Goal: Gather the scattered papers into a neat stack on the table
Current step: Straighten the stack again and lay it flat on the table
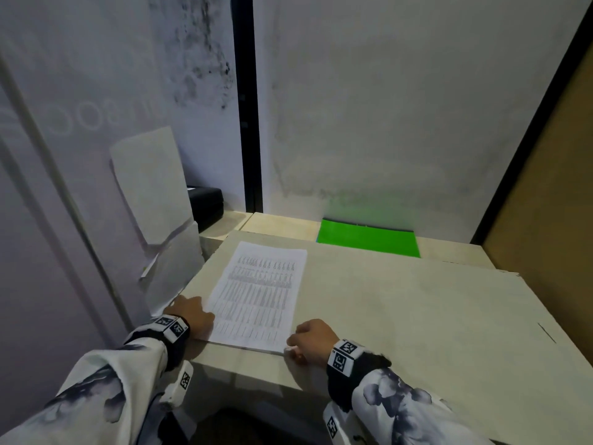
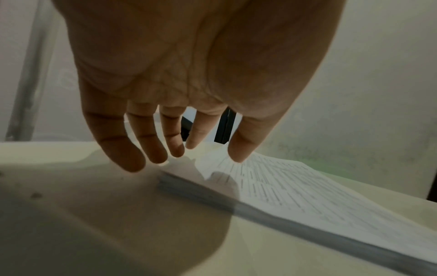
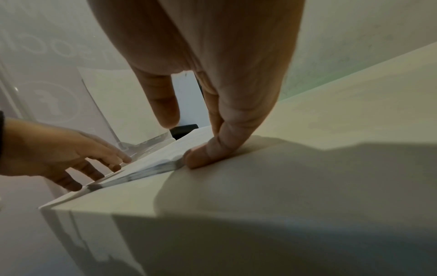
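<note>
Head view: white printed paper stack (image 1: 256, 293) lying flat on pale beige table (image 1: 417, 316), near its front left corner. Left hand (image 1: 189, 314) against the stack's left edge, fingers hidden from above. Right hand (image 1: 313, 340) at the stack's near right corner, knuckles bent. Bright green flat folder (image 1: 369, 237) well apart, at the far edge by the wall. Black box (image 1: 205, 205) to the far left, beside loose white sheets (image 1: 154, 194) leaning on the glass panel.

Left wrist view: left hand (image 2: 189, 74) spread and relaxed, holding nothing, fingers (image 2: 132, 145) straight and pointing down beside the paper stack (image 2: 295, 190); thumb tip just over the top sheet; contact not clear.

Right wrist view: right hand (image 3: 212, 74) with one bent fingertip pressed against the corner of the paper stack (image 3: 151, 164), another finger straight above it, nothing pinched. Left hand (image 3: 59, 149) at the stack's other side, fingers extended to the edge.
</note>
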Available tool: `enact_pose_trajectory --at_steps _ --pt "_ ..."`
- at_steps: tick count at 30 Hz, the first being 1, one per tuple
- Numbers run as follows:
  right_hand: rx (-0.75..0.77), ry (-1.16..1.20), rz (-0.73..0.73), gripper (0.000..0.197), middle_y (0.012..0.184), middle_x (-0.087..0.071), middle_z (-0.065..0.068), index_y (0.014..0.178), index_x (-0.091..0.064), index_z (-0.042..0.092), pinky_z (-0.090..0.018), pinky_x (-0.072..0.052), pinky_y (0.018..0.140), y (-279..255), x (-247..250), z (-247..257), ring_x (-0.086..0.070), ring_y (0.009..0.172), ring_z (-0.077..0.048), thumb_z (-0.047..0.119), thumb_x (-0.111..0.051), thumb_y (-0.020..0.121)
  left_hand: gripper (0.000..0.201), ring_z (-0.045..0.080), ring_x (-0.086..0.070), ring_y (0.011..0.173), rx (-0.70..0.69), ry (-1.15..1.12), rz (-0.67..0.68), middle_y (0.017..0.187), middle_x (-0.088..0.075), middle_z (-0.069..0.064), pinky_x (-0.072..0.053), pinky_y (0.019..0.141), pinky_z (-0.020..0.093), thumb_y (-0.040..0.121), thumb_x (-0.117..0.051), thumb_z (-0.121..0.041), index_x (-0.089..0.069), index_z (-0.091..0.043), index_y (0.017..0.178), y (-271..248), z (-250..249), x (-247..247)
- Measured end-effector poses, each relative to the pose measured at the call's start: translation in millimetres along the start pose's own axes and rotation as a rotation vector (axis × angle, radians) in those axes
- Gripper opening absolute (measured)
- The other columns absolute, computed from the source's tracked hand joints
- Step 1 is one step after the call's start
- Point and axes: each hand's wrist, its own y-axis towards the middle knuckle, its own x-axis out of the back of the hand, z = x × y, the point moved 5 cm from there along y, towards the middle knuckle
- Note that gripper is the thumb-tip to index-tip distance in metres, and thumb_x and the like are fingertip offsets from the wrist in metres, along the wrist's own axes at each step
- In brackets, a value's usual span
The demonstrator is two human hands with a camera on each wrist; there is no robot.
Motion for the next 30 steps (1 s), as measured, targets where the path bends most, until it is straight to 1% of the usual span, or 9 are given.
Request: enact_pose_trajectory --at_steps 5,7,9,12,14,18,21,24,30 --pt "0.037 -0.061 -0.022 0.007 0.077 -0.068 -0.010 0.083 -0.068 0.010 -0.039 -0.056 0.072 -12 28 -16 -0.065 0.069 -0.024 0.010 -0.071 0.088 0.075 0.039 -0.038 0.139 -0.172 -0.008 -0.055 0.155 -0.033 0.014 -0.035 0.114 0.047 0.089 -0.058 -0.054 -0.032 -0.026 0.153 -26 -39 7" --pt "0.083 -0.256 -0.056 0.005 0.094 -0.072 -0.010 0.086 -0.071 0.015 -0.037 -0.055 0.079 -22 45 -21 -0.068 0.087 -0.024 0.020 -0.071 0.087 0.089 0.038 -0.028 0.145 -0.253 0.015 -0.038 0.162 -0.022 0.009 -0.031 0.118 0.053 0.082 -0.062 -0.063 -0.024 -0.032 0.156 -44 -62 4" --pt "0.087 -0.493 -0.087 0.025 0.118 -0.072 -0.009 0.109 -0.076 0.014 -0.032 -0.053 0.090 -34 66 -28 -0.068 0.108 -0.026 0.026 -0.068 0.088 0.107 0.036 -0.011 0.153 -0.287 0.091 0.014 0.169 -0.004 0.001 -0.018 0.119 0.064 0.069 -0.059 -0.082 -0.012 -0.042 0.157 -56 -79 -5" --pt "0.061 -0.750 -0.146 0.032 0.130 -0.059 -0.007 0.119 -0.072 0.027 -0.038 -0.051 0.104 -61 102 -46 -0.058 0.124 -0.033 0.034 -0.064 0.089 0.140 0.037 0.005 0.155 -0.281 0.188 0.131 0.169 0.013 -0.001 -0.009 0.116 0.073 0.034 -0.048 -0.104 -0.002 -0.051 0.154 -65 -89 -24" --pt "-0.004 -0.833 -0.179 0.032 0.127 -0.051 -0.005 0.118 -0.066 0.036 -0.041 -0.048 0.106 -79 127 -65 -0.051 0.129 -0.037 0.041 -0.065 0.087 0.137 0.038 -0.006 0.153 -0.287 0.204 0.126 0.169 0.002 0.003 -0.018 0.112 0.072 0.032 -0.054 -0.102 -0.013 -0.050 0.151 -74 -94 -32" --pt "-0.253 -0.903 -0.226 0.078 0.144 -0.045 -0.008 0.142 -0.045 0.032 -0.046 -0.044 0.109 -113 178 -111 -0.051 0.130 -0.036 0.069 -0.066 0.077 0.114 0.037 -0.031 0.137 -0.312 0.208 0.047 0.151 -0.028 0.005 -0.036 0.105 0.063 0.042 -0.063 -0.086 -0.031 -0.040 0.141 -84 -102 -40" --pt "-0.350 -0.869 -0.188 0.098 0.146 -0.043 -0.011 0.142 -0.038 0.033 -0.052 -0.045 0.107 -129 200 -137 -0.054 0.129 -0.035 0.084 -0.061 0.062 0.110 0.040 -0.037 0.131 -0.305 0.225 0.059 0.143 -0.035 0.008 -0.040 0.106 0.055 0.050 -0.066 -0.084 -0.034 -0.031 0.141 -87 -107 -41" --pt "-0.323 -0.874 -0.135 0.094 0.147 -0.047 -0.011 0.139 -0.040 0.031 -0.051 -0.046 0.105 -126 205 -145 -0.053 0.129 -0.032 0.082 -0.061 0.062 0.107 0.040 -0.041 0.130 -0.287 0.251 0.084 0.141 -0.039 0.009 -0.039 0.108 0.052 0.054 -0.067 -0.083 -0.035 -0.028 0.140 -87 -113 -39" --pt "-0.297 -0.986 -0.065 0.082 0.135 -0.064 -0.005 0.136 -0.056 0.015 -0.030 -0.047 0.088 -121 210 -122 -0.062 0.122 -0.023 0.066 -0.075 0.074 0.110 0.039 -0.042 0.129 -0.290 0.359 0.116 0.141 -0.038 0.008 -0.039 0.106 0.051 0.050 -0.067 -0.085 -0.033 -0.029 0.138 -83 -123 -35"
